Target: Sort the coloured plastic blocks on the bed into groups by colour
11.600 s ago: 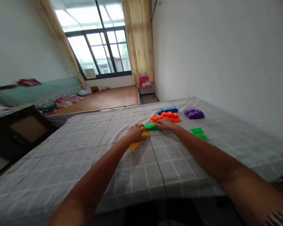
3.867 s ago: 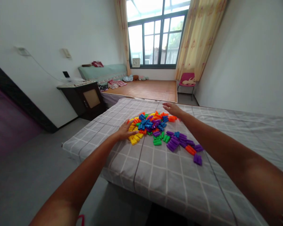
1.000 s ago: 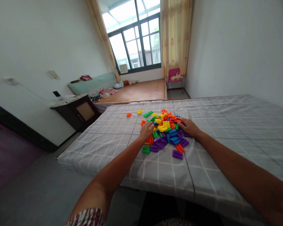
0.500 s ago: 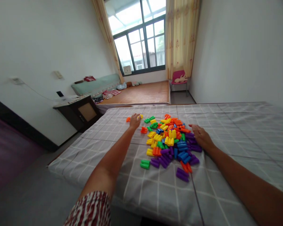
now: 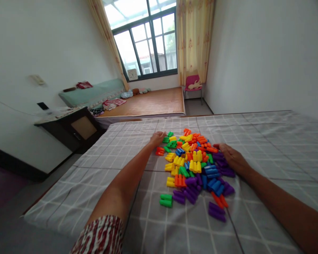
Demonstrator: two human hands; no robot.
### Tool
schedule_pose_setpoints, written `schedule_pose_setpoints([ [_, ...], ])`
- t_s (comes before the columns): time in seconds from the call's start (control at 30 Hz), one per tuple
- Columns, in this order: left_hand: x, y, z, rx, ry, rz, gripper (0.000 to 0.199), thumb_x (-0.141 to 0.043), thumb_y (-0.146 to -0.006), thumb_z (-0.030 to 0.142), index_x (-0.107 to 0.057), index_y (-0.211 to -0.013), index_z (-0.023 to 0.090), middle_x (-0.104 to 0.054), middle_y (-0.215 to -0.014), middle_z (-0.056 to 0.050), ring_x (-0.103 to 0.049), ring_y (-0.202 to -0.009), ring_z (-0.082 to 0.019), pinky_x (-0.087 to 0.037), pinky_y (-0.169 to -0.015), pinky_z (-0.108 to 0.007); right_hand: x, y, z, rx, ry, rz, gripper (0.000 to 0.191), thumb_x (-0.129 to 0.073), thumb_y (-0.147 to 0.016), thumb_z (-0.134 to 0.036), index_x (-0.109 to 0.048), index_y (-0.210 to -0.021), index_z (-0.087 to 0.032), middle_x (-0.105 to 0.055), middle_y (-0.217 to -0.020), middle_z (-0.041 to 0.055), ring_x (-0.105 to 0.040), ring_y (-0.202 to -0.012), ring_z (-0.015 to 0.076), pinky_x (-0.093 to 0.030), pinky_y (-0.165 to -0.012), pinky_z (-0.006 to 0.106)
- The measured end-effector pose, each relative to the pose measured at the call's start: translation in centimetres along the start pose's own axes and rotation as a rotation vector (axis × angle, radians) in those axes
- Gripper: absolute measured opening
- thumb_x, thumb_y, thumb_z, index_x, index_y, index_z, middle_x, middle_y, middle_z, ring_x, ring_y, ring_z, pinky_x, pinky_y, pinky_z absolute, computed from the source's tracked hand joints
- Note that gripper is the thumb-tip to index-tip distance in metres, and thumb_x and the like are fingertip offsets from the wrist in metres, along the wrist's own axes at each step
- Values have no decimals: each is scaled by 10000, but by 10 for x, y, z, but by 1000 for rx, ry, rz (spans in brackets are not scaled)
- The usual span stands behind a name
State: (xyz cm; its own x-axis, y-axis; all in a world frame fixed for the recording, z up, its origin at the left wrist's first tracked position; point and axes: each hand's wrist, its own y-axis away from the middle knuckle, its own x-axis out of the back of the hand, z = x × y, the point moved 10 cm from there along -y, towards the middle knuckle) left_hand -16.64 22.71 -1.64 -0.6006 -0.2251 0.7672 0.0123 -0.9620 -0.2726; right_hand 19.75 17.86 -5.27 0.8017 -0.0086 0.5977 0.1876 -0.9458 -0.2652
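Observation:
A heap of plastic building pieces shaped like joined tubes lies on the bed sheet, with yellow pieces (image 5: 195, 166), blue pieces (image 5: 211, 171), purple pieces (image 5: 191, 194) and orange pieces (image 5: 200, 141). At the heap's far left edge, my left hand (image 5: 158, 138) rests against green pieces (image 5: 166, 140), fingers stretched out; what lies behind it is hidden. An orange piece (image 5: 160, 151) sits just below that hand. My right hand (image 5: 230, 156) lies along the right edge, fingers extended, touching or very close to purple pieces (image 5: 222, 164). It grips nothing that I can see.
A grey checked sheet (image 5: 95, 190) covers the bed under the pieces. Beyond it stand a second bed with a brown mat (image 5: 153, 102), a dark cabinet (image 5: 79, 128) at left, and a pink chair (image 5: 193, 82) by the curtain.
My left hand has moved right, up to the heap; the yellow and orange pieces formerly beside it no longer show there. My right hand stays at the right edge. The view has shifted slightly.

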Motion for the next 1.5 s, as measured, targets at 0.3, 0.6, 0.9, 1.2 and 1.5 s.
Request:
schedule_pose_setpoints([
  [0.3,-39,53,110,-211,227,-246,502,-278,-972,461,-632,-1167,164,-639,-1222,-62,-556,-1164,-211,-449,-999,-350,0,7,-36,138,-31,-46,411,-394,-905,-485,-640,-1134,-247,-659,-1182,61,-577,-1129,246,-417,-1018,408],
  [0.6,-54,214,250,-790,-214,-343,401,-432,-941,469,-577,-1285,324,-499,-1419,-15,-327,-1391,-231,-248,-1154,-437,5,3,-15,84,-387,-24,552,-321,-919,-617,-594,-1192,-222,-635,-1238,87,-556,-1176,224,-387,-1047,438],
  [0.9,-94,218,262,-878,-608,-315,390,-448,-942,410,-523,-1323,374,-445,-1466,7,-275,-1413,-231,-81,-1170,-496,26,-3,30,60,-270,11,499,-356,-916,-572,-663,-1051,-202,-688,-1114,94,-613,-1067,245,-421,-1006,424],
  [1.2,-50,127,240,-467,-593,-114,440,-404,-956,414,-444,-1389,344,-327,-1529,-40,-275,-1407,-279,-227,-1126,-565,27,2,21,117,-151,-43,452,-283,-969,-437,-667,-983,-199,-714,-1020,78,-640,-958,205,-478,-885,334],
  [1.5,20,213,135,-25,-409,-495,849,-704,-709,510,-358,-1452,287,-455,-1396,-102,-650,-817,-185,-529,-780,-331,24,15,-14,194,57,-215,672,-616,-751,-641,-580,-1291,-244,-657,-1202,86,-613,-1080,291,-465,-926,383],
])
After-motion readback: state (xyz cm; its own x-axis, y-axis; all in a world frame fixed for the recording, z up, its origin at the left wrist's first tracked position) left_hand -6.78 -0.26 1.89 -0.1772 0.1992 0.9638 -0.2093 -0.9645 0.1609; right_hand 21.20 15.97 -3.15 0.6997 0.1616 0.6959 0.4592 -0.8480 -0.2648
